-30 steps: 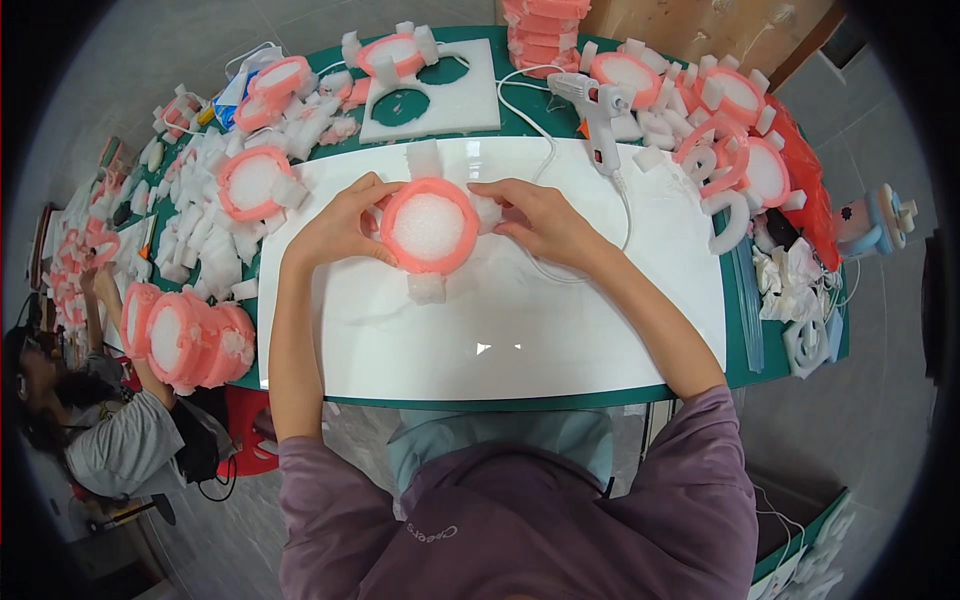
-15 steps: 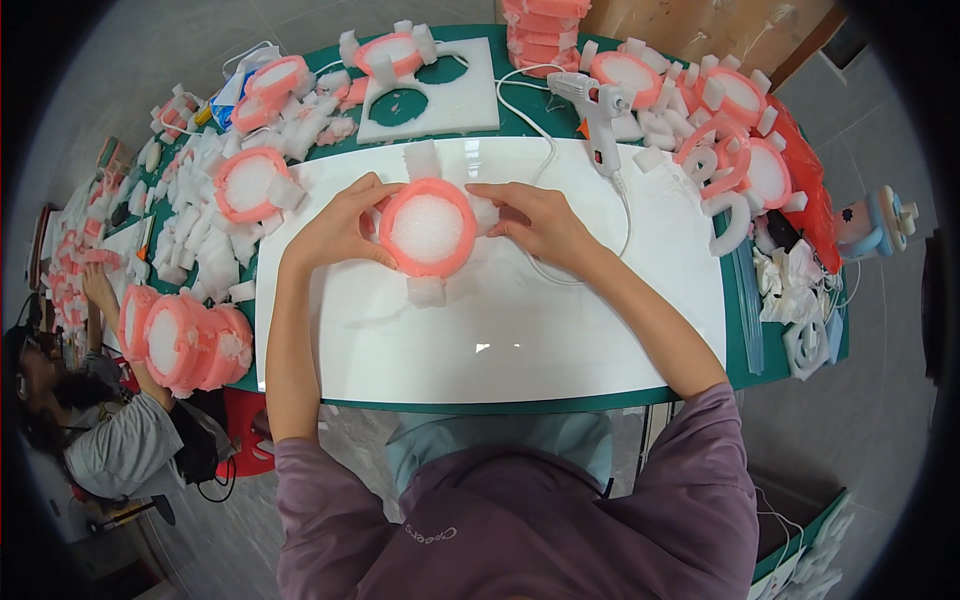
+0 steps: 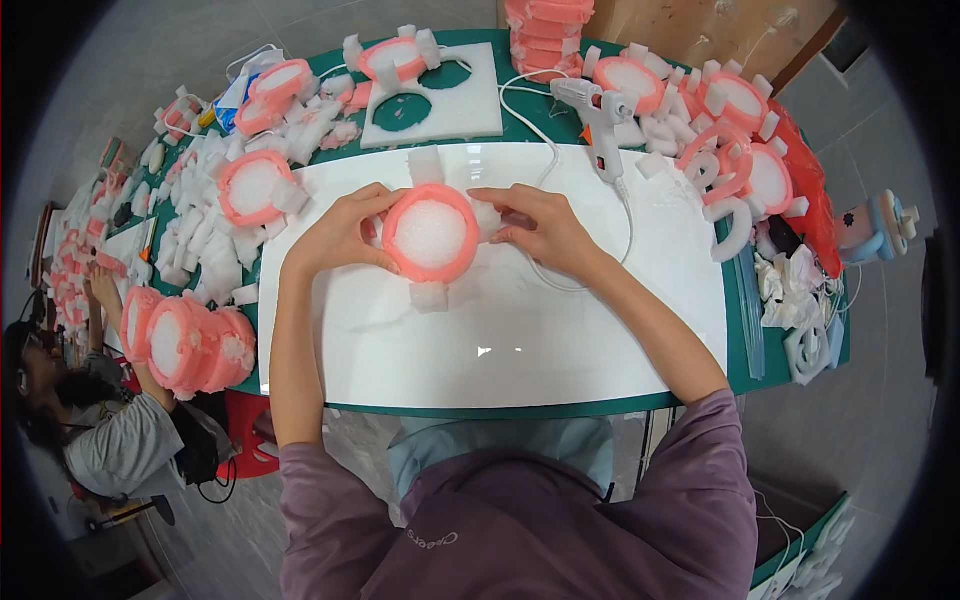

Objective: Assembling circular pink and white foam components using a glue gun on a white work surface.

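Note:
A round pink foam ring with a white foam centre [image 3: 431,232] is between my hands over the white board [image 3: 450,350]. Small white foam blocks stick out from its top, bottom and right side. My left hand [image 3: 358,232] grips the ring's left edge, thumb low and fingers high, partly hiding a block there. At the right side, my right hand [image 3: 540,228] pinches the white foam block [image 3: 486,217] against the ring. Beyond the right hand lies a white hot glue gun [image 3: 600,125] with an orange trigger, its cable curving down onto the board.
Pink foam rings are stacked at the left [image 3: 190,340] and far back [image 3: 548,35]. Loose white foam pieces [image 3: 205,250] heap at left. A foam sheet with round holes [image 3: 470,115] lies behind the board. More ringed pieces [image 3: 735,100] sit at right. Another person [image 3: 120,430] works at far left.
The whole view has shifted slightly, with the scene a little lower and to the right. Both hands keep the same hold on the foam ring.

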Demonstrator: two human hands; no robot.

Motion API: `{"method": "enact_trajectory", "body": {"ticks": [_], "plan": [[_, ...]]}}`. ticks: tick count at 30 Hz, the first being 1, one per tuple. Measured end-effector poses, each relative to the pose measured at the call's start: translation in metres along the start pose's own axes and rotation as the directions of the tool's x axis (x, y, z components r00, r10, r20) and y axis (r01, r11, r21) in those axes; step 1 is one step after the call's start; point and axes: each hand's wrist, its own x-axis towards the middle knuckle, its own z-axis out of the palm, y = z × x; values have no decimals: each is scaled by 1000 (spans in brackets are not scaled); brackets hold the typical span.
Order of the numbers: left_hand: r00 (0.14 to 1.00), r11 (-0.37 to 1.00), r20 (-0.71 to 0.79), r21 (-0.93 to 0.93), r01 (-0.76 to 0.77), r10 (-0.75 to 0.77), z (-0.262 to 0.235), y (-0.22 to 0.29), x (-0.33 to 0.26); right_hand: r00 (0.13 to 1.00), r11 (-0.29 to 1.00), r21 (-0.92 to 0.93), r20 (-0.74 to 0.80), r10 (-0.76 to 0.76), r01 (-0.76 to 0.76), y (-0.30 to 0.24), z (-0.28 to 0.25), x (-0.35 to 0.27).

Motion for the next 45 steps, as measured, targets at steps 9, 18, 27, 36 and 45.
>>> {"method": "enact_trajectory", "body": {"ticks": [9,18,27,36,45], "plan": [[1000,997,-22,73,-13,15,-3,8,-1,1000,1000,-24,5,16,-16,-2,0,-1],[997,989,-37,132,-64,69,-5,9,-2,995,996,51,-71,76,-72,9,2,-1],[997,992,-41,112,-58,62,-4,10,-1,994,996,40,-73,86,-83,12,1,0],[997,991,-35,117,-58,62,-4,11,-1,995,997,24,-72,74,-72,11,0,1],[998,988,-42,146,-47,54,-4,10,-2,994,996,27,-67,83,-82,10,0,0]]}}
